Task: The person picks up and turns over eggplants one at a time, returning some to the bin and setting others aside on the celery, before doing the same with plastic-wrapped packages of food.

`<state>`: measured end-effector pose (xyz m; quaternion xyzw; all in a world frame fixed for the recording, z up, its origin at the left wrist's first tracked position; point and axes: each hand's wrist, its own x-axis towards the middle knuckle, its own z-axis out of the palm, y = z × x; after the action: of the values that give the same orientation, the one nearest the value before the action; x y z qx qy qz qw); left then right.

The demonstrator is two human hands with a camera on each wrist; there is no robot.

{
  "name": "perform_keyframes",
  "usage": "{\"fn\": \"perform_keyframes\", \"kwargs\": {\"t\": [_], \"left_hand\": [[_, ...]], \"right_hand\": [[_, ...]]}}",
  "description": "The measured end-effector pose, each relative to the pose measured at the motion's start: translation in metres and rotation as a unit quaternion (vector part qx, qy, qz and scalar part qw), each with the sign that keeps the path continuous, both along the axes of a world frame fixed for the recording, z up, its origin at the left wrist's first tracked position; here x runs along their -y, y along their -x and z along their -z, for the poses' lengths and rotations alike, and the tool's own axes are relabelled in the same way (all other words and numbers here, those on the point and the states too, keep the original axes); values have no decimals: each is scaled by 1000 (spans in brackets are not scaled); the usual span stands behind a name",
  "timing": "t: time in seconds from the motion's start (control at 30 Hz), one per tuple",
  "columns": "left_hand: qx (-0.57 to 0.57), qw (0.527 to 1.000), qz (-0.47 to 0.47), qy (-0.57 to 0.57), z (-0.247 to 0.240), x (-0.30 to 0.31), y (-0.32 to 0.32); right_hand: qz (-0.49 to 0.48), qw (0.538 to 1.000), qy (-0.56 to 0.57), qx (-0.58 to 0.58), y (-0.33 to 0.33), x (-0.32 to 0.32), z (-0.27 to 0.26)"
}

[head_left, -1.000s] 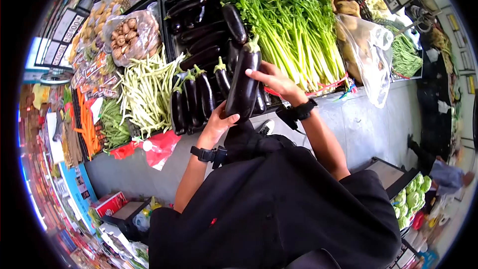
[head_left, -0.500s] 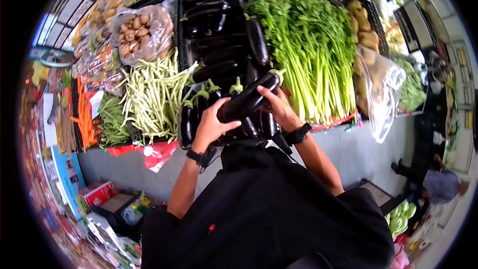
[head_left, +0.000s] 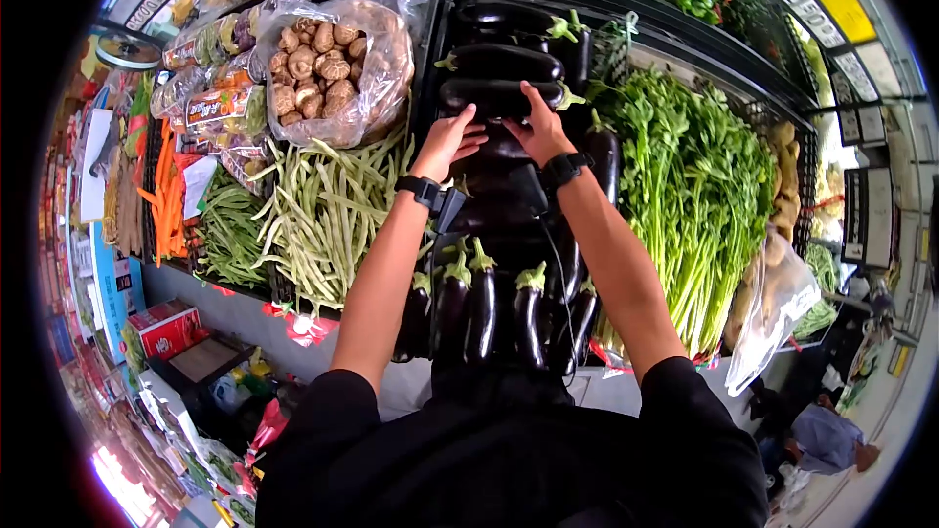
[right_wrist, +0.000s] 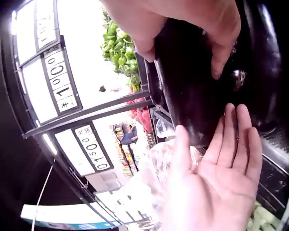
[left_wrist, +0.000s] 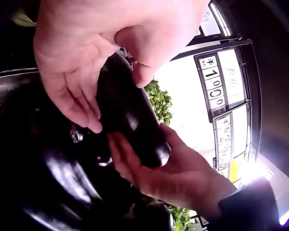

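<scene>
In the head view, an eggplant [head_left: 489, 95] is stretching crosswise at the upper centre of the frame; whether it is resting on the other eggplants [head_left: 499, 62] is hard to tell. A green stalk cap [head_left: 571, 96] is showing just right of it. The left grip [head_left: 448, 145] is spreading at its left end, while the right grip [head_left: 541, 133] is holding farther right.

In the left wrist view, the glossy skin is running down the centre. The right grip, low in the frame, is pinching the eggplant between thumb and fingers; the flesh is probably firm but bruising under hard fingertips.

In the right wrist view, the left grip is showing straight fingers and an open palm at lower right. The smooth surface is looking slippery and the weight moderate, so cupping both ends is seeming safer than squeezing one.
</scene>
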<state>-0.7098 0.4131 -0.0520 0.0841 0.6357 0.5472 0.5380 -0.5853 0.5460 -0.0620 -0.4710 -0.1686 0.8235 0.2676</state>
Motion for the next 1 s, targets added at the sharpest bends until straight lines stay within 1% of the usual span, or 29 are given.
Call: {"fn": "perform_keyframes", "kwargs": {"t": [0.07,0.13,0.17,0.23,0.27,0.33,0.37,0.47,0.53,0.6,0.63,0.67,0.73,0.77,0.8,0.83,0.87,0.9,0.93,0.97,1.0], "left_hand": [[-7,1000,-11,-11,13,-13,12],[21,995,-32,-93,24,-18,13],[-7,994,-27,-105,28,-19,12],[-72,988,-18,-133,18,-28,12],[-66,988,-19,-135,22,-29,12],[-59,988,-22,-142,29,-30,17],[-45,989,-21,-139,32,-26,19],[-15,993,-28,-113,32,-20,22],[5,992,-45,-121,34,-21,25],[-3,994,-19,-106,36,-19,23],[-4,996,-10,-88,33,-17,20],[8,997,-39,-67,33,-18,15],[19,997,-34,-60,28,-15,8],[9,997,-33,-63,27,-15,5],[0,997,-32,-67,29,-16,3],[-9,997,-31,-71,30,-18,2],[-96,993,21,-61,38,-18,3],[-181,980,72,-49,54,-16,6],[-265,956,122,-35,48,-11,6],[-332,934,135,12,44,-2,-1],[-387,891,223,78,48,6,0]], "right_hand": [[-14,999,-38,26,13,-12,-3],[-38,984,-166,-48,14,-17,-9],[-51,985,-154,-56,17,-23,-13],[-78,984,-140,-71,24,-40,-15],[-86,984,-146,-62,27,-44,-15],[-154,981,-103,-52,27,-48,-11],[-172,979,-96,-46,23,-44,-7],[-184,982,-36,-23,11,-40,15],[-206,978,-41,-12,3,-40,15],[-207,977,-37,29,0,-40,18],[-201,979,-18,30,-4,-38,19],[-211,975,-51,56,-7,-38,20],[-230,960,-114,111,-15,-34,25],[-220,954,-160,123,-19,-30,29],[-271,910,-251,189,-25,-29,28],[-318,850,-336,253,-30,-29,27],[-361,775,-415,312,-37,-27,27],[-364,709,-510,324,-46,-20,30],[-411,650,-533,354,-56,-13,26],[-455,587,-551,379,-67,-6,23],[-497,522,-565,400,-76,3,19]]}}
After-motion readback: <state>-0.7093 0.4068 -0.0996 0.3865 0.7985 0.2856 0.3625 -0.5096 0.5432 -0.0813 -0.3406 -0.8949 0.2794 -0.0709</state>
